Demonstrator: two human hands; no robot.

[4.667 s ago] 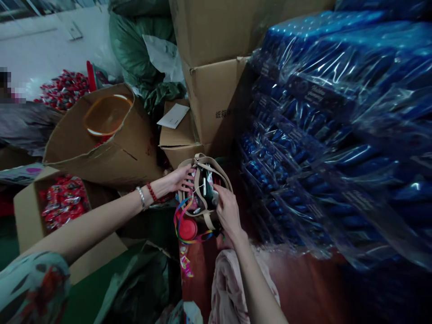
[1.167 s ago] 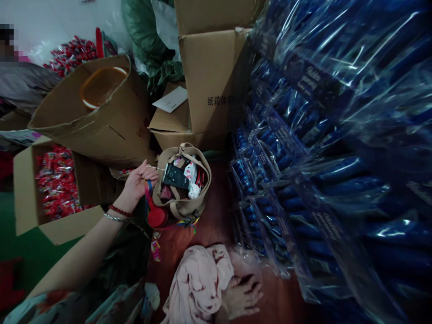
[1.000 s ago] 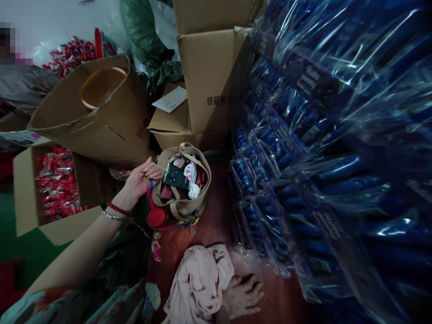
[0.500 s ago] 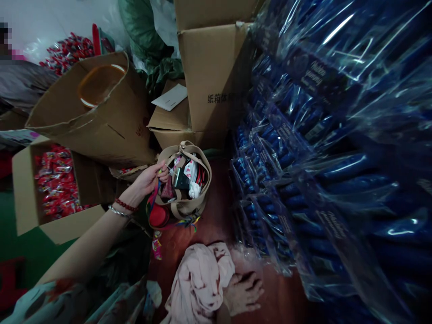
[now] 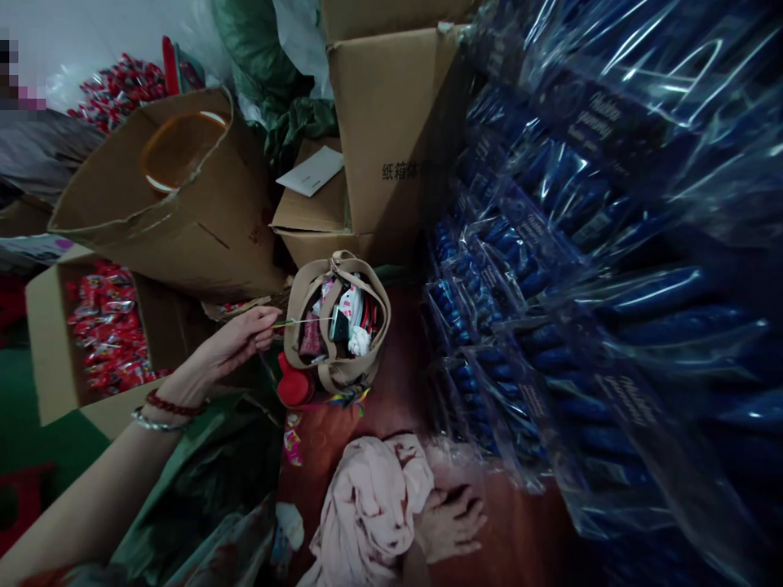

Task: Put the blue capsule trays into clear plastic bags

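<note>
Blue packs [image 5: 538, 269] tower at the right of the red surface [image 5: 330, 432]; a pink cloth [image 5: 373, 497] lies near the open bag [image 5: 333, 377]; the right hand [image 5: 451, 523] rests flat, spread and released; the left hand [image 5: 243, 336] connects to the phone [image 5: 338, 324] inside the bag through its pinched grip on a cord [image 5: 310, 320]

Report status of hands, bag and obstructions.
Left hand gripping lanyard, cord stretched to phone in tan bag. Right hand open on red surface beside pink cloth. Bag strap crosses opening.

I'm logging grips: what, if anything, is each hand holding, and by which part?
The left hand holds the colourful lanyard near its white cord; the right hand holds nothing, lying open.
</note>
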